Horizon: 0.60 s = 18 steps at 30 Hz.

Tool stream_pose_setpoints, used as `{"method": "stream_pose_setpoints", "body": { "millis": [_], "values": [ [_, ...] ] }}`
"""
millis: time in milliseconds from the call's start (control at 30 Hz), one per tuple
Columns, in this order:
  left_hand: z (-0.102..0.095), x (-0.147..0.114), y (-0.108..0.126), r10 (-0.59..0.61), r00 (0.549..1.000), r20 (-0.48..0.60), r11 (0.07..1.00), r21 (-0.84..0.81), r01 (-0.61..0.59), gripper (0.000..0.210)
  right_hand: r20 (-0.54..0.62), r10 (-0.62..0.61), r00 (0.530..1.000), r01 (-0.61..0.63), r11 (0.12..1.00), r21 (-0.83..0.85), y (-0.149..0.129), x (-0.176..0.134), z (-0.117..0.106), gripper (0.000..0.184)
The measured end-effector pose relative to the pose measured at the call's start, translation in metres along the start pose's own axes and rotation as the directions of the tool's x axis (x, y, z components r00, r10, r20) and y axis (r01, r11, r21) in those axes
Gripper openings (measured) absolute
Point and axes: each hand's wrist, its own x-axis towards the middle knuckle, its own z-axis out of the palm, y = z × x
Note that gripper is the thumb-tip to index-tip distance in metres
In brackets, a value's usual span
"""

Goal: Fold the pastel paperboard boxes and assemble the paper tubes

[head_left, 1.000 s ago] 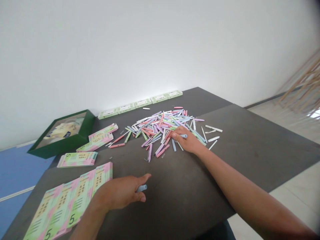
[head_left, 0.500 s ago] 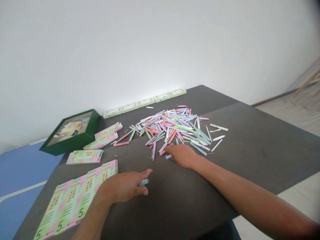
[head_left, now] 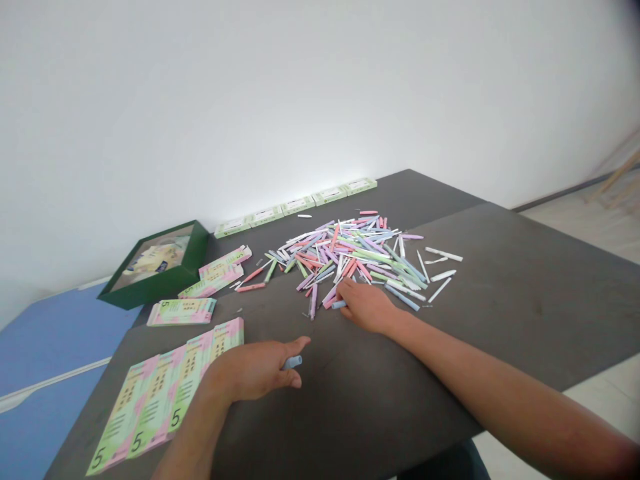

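Observation:
My left hand (head_left: 265, 369) hovers over the near part of the dark table, a light blue pen barrel (head_left: 293, 363) held in the palm with its hollow end poking out between thumb and fingers. At the near edge of a heap of pen parts (head_left: 350, 253), my right hand (head_left: 365, 305) has its fingers closed on another light blue pen barrel (head_left: 339, 305); its fingertips are partly hidden. Pink, purple, green, blue and white barrels and thin white refills make up the heap. A purple pen barrel (head_left: 313, 301) lies just left of the right hand.
Green-and-pink cartons (head_left: 165, 393) lie in a row at the near left, with more cartons (head_left: 183, 311) beyond. A dark green box (head_left: 195, 260) holding plastic bags stands at the left edge. Several pale green boxes (head_left: 297, 205) line the wall. Loose white pen parts (head_left: 443, 275) lie at right.
The view has shifted slightly, moving everything a little to the right. The blue barrel at my right hand has turned slightly and sits closer against the fingers. My left hand keeps its hold.

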Motion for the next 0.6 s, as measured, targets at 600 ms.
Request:
{"method": "stream_pose_setpoints", "body": {
  "millis": [600],
  "values": [
    [-0.007,-0.009,0.002,0.019,1.000,0.011,1.000,-0.009,-0.019,0.063,-0.052,0.018,0.998,0.032,0.569,0.822,-0.010,-0.001,-0.002,0.004]
  ]
}}
